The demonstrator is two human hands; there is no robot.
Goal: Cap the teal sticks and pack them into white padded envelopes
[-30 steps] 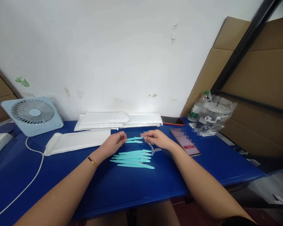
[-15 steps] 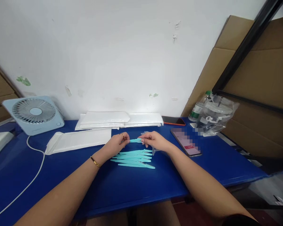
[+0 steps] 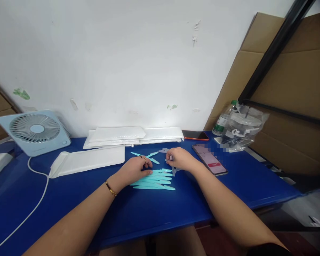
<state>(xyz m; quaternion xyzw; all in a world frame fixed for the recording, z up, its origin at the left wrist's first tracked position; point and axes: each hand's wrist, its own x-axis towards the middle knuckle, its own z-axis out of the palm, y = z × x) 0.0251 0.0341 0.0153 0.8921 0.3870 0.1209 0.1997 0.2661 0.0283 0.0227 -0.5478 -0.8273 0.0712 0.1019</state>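
Several slim turquoise eyebrow razors (image 3: 152, 183) lie side by side on the blue table, some ends covered by my left hand (image 3: 140, 169). That hand hovers at the top edge of the row, thumb and fingers apart, gripping nothing. Beyond its fingers, a few more turquoise razors (image 3: 152, 155) lie crossed over each other. To the right, my right hand (image 3: 177, 158) has its fingertips pinched on a small translucent plastic cap (image 3: 171, 157), partly hidden by the fingers. Other translucent caps (image 3: 173, 171) rest on the table beneath and beside this hand.
White padded packets (image 3: 117, 133) are stacked by the wall, with one packet (image 3: 88, 160) in front. A lit phone (image 3: 210, 160) and a dark phone (image 3: 195, 135) lie on the right, near a bottle (image 3: 220, 123) and a bagged cup (image 3: 242, 129). A blue fan (image 3: 37, 131) stands left.
Both hands held one turquoise razor between them; now they are apart. My left hand has let go and moved down to the row. Crossed razors now show behind it.
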